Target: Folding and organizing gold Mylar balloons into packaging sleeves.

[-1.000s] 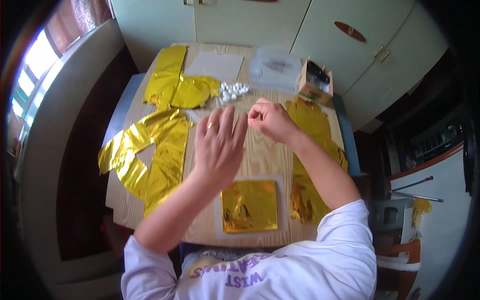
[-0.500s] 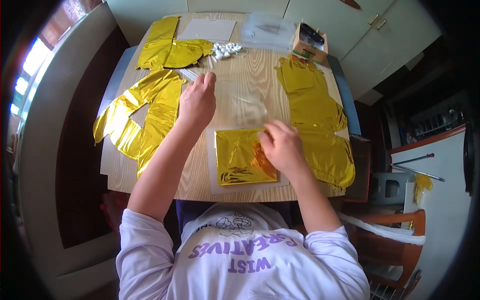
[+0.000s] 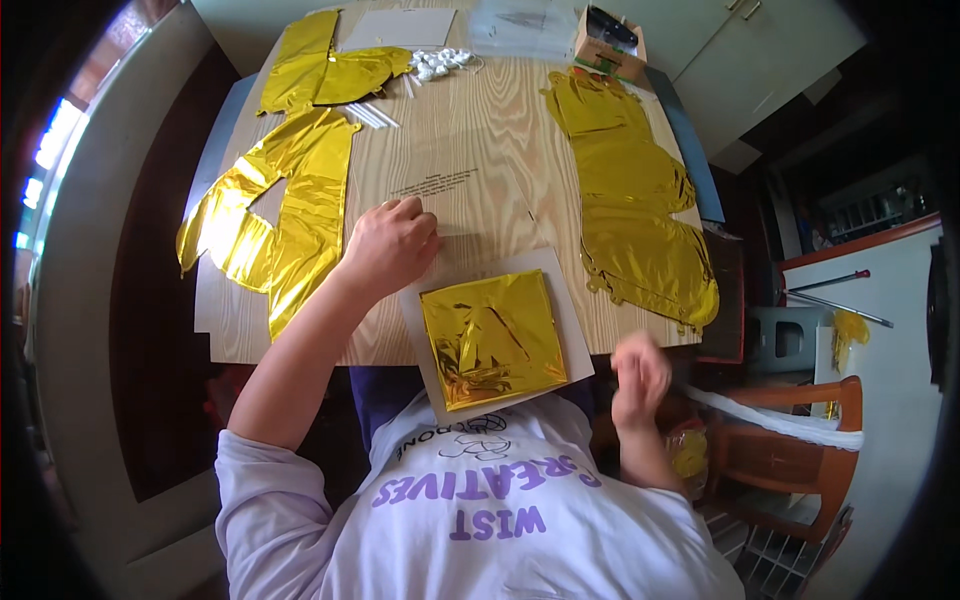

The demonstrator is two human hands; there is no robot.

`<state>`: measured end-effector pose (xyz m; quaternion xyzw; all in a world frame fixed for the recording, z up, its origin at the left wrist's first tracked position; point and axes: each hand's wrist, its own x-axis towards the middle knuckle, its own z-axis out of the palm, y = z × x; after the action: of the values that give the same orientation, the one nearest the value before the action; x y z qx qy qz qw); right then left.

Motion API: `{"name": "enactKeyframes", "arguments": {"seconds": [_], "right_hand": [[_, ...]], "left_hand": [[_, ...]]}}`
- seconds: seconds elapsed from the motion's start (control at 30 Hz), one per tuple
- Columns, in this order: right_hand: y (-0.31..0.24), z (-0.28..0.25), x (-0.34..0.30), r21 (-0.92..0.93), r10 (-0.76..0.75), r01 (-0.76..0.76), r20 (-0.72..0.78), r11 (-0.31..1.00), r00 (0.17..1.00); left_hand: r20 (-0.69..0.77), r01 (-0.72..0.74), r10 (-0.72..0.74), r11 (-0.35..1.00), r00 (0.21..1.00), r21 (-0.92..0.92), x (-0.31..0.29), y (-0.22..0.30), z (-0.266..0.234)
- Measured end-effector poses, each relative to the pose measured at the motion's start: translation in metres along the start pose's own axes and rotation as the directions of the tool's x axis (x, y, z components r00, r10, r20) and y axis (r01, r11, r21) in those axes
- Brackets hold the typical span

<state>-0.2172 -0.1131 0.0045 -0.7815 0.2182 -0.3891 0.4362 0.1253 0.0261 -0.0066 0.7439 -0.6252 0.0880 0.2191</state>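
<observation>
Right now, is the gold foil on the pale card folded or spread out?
Folded: the gold foil lies in a compact square, inside the edges of the pale card.

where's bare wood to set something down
On the table, between the white pieces and right gold foil; a smaller patch between the left forearm and grey card. Crowded: left side, with gold foils and straws; middle, with left hand and clear film.

On the table [image 3: 515,130], a hand could pass down the open wood just left of the right foil sheet [image 3: 632,190]. Leftward, the left hand [image 3: 395,245], a clear bag [image 3: 435,184] and the left foil sheet [image 3: 318,190] stand in the way; near, the folded foil square [image 3: 500,340]; far, white straws [image 3: 375,116], white bundles [image 3: 438,65] and a box [image 3: 608,60].
</observation>
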Motion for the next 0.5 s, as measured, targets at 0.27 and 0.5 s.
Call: {"name": "enactKeyframes", "arguments": {"seconds": [0.27, 0.5], "right_hand": [[0.018, 0.06, -0.069, 0.59, 0.618, -0.785, 0.549, 0.189, 0.562], [-0.021, 0.034, -0.064, 0.454, 0.686, -0.714, 0.263, 0.533, 0.679]], "left_hand": [[-0.035, -0.04, 0.04, 0.999, 0.999, -0.01, 0.0, 0.006, 0.001], [0.064, 0.036, -0.04, 0.998, 0.997, 0.049, -0.006, 0.014, -0.008]]}}
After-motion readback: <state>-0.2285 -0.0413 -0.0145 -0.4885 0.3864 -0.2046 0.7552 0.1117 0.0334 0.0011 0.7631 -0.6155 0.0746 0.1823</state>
